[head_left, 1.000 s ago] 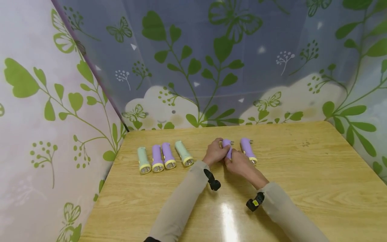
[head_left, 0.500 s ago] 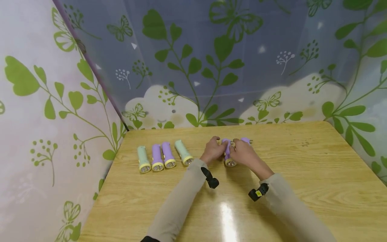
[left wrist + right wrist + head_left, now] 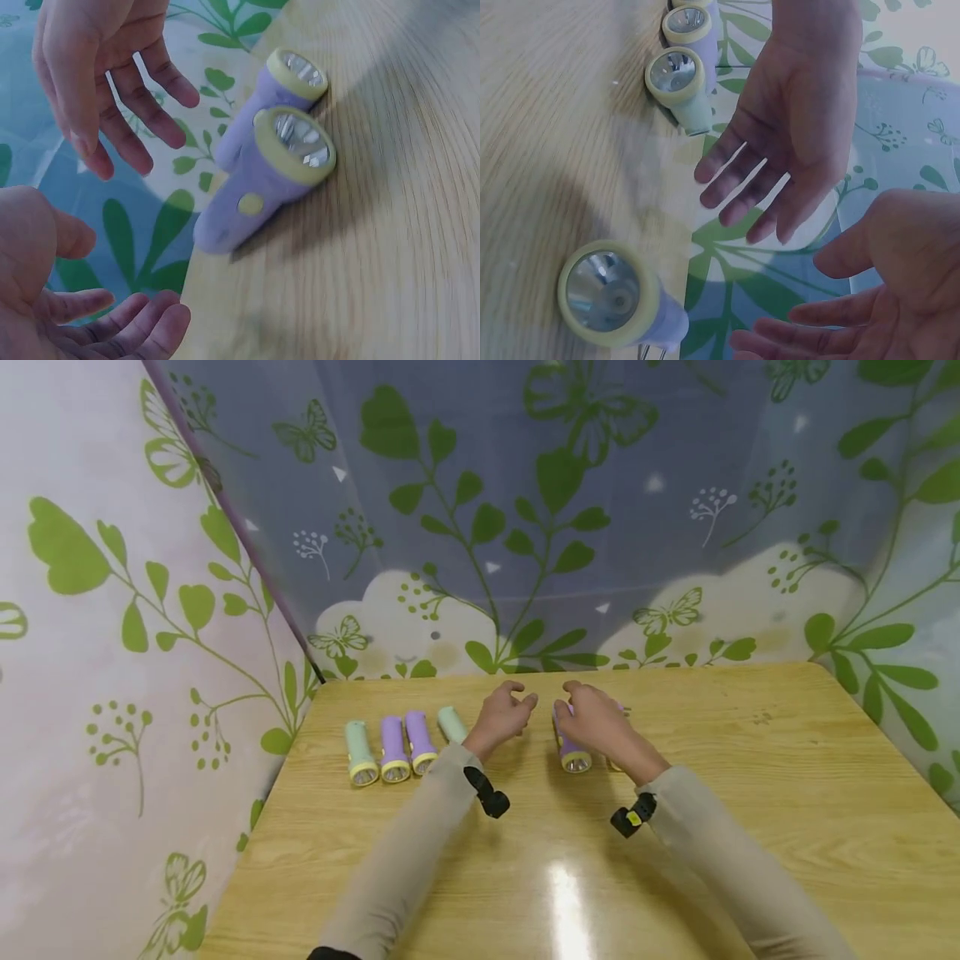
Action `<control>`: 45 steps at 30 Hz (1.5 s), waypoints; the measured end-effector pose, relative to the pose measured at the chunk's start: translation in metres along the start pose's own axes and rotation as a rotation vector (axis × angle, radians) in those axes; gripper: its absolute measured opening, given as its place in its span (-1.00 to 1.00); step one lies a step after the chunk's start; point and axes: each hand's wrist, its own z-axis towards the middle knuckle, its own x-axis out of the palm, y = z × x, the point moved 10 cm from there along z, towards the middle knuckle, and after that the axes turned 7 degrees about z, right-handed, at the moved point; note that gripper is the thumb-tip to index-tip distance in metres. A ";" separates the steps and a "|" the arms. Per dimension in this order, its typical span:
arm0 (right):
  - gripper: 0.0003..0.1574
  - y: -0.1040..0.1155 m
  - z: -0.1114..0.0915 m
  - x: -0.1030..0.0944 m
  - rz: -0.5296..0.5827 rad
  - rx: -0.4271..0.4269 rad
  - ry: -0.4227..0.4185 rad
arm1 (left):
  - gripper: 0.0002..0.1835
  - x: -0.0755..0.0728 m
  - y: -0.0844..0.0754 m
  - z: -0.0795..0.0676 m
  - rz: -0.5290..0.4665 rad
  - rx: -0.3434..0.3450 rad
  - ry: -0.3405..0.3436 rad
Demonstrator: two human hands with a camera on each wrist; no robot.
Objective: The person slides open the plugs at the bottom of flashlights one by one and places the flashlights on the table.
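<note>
My left hand [image 3: 504,717] hovers over the table with spread fingers and holds nothing. To its right, my right hand [image 3: 597,720] is held above a purple flashlight [image 3: 573,755] with a yellow rim, partly covering it. In the left wrist view a gap separates the right hand's loose fingers [image 3: 124,97] from that flashlight, whose yellow button [image 3: 250,204] shows. Beside it lies a second purple flashlight [image 3: 298,73], mostly hidden behind the right hand in the head view. Metal prongs [image 3: 654,351] stick out at the tail of the flashlight in the right wrist view.
Further left lie a mint-green flashlight [image 3: 359,747], two purple flashlights [image 3: 393,745] side by side, and another mint-green flashlight [image 3: 452,725] partly covered by the left arm. The wooden table [image 3: 750,827] meets a patterned cloth [image 3: 420,527] at the back.
Both hands have let go of the purple flashlight, which now lies on the table. My left hand has moved left, away from it, while the right hand has lifted slightly.
</note>
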 end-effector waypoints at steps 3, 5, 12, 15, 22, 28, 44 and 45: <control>-0.30 0.008 0.004 0.004 0.000 0.000 0.023 | -0.42 -0.015 0.005 -0.005 0.009 -0.003 -0.014; -0.30 0.015 0.007 0.007 -0.017 -0.007 0.028 | -0.44 -0.025 0.010 -0.008 0.006 -0.007 -0.023; -0.31 0.037 0.017 0.015 -0.057 -0.057 0.030 | -0.48 -0.059 0.027 -0.023 0.032 -0.037 -0.061; -0.31 0.043 0.022 0.024 -0.046 -0.063 0.057 | -0.51 -0.072 0.033 -0.031 0.065 -0.046 -0.080; -0.34 0.051 0.031 0.045 -0.054 -0.102 0.080 | -0.55 -0.093 0.050 -0.051 0.079 -0.060 -0.126; -0.35 0.059 0.034 0.065 -0.060 -0.102 0.104 | -0.57 -0.099 0.065 -0.066 0.059 -0.074 -0.113; -0.22 0.069 0.046 0.124 -0.009 -0.045 0.132 | -0.64 -0.121 0.095 -0.101 0.059 -0.086 -0.160; -0.21 0.069 0.047 0.126 -0.009 -0.041 0.128 | -0.64 -0.121 0.096 -0.103 0.057 -0.087 -0.156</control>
